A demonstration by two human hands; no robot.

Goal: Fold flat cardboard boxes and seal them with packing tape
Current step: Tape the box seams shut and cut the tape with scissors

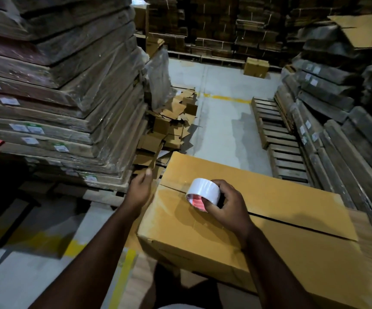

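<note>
The right hand curls its fingers around a white roll of packing tape, holding it on the top of the tan folded cardboard box near the centre seam. The left hand reaches to the box's left end, fingers loosely extended, gripping nothing. The box's top flaps lie closed, so its contents stay hidden. A red printed core label inside the roll is unreadable. Plastic-wrapped stacks of flat cardboard carry small white labels, too small to read.

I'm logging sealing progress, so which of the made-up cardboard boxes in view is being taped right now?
The near large box under the hands; the right hand holds the tape roll on its seam. The small box sits untouched far across the floor.
</note>
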